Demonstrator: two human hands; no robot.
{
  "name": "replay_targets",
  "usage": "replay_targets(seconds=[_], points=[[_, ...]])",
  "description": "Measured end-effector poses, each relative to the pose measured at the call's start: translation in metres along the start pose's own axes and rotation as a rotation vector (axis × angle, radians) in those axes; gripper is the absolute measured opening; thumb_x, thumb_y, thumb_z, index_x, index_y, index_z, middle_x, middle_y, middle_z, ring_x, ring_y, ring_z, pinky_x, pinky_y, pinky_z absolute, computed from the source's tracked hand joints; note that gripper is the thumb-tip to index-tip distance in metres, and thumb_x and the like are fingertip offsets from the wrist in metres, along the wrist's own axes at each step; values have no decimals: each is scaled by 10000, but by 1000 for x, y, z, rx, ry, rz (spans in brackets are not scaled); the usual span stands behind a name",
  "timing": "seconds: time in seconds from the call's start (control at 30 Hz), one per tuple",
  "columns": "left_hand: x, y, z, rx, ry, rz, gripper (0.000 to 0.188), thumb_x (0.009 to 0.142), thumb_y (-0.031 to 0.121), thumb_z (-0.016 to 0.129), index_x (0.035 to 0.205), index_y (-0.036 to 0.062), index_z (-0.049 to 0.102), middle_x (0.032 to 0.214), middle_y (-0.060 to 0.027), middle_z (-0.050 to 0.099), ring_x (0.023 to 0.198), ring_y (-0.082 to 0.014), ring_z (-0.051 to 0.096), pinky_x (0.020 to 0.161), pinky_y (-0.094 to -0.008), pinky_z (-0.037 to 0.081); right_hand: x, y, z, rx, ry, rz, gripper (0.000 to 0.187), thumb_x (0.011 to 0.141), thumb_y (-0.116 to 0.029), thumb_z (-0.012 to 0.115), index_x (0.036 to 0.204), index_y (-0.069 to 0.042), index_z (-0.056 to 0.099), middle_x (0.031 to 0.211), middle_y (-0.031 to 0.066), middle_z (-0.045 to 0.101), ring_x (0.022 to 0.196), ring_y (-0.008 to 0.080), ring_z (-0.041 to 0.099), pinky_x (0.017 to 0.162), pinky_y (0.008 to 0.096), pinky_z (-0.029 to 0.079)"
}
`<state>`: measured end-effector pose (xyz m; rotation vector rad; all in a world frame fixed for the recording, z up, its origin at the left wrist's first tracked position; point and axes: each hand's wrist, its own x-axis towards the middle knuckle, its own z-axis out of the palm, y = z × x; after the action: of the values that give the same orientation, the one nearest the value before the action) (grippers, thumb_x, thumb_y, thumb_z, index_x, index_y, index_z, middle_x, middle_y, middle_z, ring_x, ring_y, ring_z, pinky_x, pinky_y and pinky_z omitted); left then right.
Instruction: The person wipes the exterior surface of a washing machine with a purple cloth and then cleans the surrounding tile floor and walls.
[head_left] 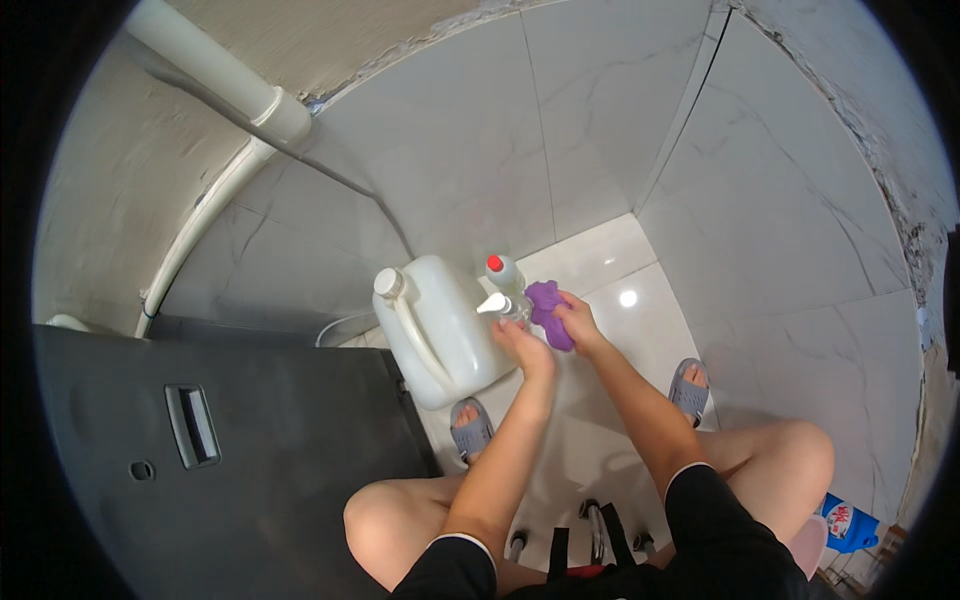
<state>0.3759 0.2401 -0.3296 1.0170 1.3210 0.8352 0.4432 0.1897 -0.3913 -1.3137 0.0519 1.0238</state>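
at the left stands a dark grey cabinet (270,440), with a large white jug (445,325) on the floor just beyond its right side. next come a clear pump bottle (504,306) and, behind it, a red-capped bottle (507,273). the left hand (522,346) is at the pump bottle's near side; its fingertips are hidden, so whether they clamp it cannot be told. to the right, a bunched purple cloth (546,308) sits beside the pump bottle, gripped by the right hand (577,322).
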Motion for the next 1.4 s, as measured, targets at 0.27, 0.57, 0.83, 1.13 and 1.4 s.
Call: replay_targets(seconds=[0.27,0.57,0.83,1.13,1.4], points=[[-33,-74,-24,315,-29,186,389,826,96,537,1179,-32,433,1096,-137,489,936,-226,495,866,-344,407,84,31,-10,-580,338,-406,476,807,-166,531,1266,-40,501,1108,246,599,1009,383,585,875,405,460],[-2,-109,-60,1222,-647,566,712,690,184,683,1343,93,415,1372,-267,359,1285,-432,316,1051,-424,320,57,10,21,-799,272,-565,432,801,-205,581,1221,-106,548,1253,158,538,1143,357,503,925,410,426],[-19,-111,-48,1580,-889,428,1001,619,237,794,1451,214,237,1491,-268,89,1359,-481,125,1013,-554,335,88,21,-46,-1740,21,-795,470,842,-232,543,1304,-176,474,1452,73,348,1339,288,312,1019,509,304],[-17,-108,-48,1679,-880,438,1070,561,287,845,1440,137,252,1451,-335,113,1340,-517,116,1065,-517,281,46,-10,-140,-1356,688,-248,423,765,-153,620,1183,-110,565,1232,107,508,1118,298,457,927,434,389],[-16,-118,-52,1659,-850,486,1081,563,265,856,1447,184,237,1480,-291,62,1350,-508,96,967,-571,396,78,-44,-107,-1502,597,-816,413,793,-166,562,1201,-101,545,1404,101,402,1305,287,352,1014,531,280]])
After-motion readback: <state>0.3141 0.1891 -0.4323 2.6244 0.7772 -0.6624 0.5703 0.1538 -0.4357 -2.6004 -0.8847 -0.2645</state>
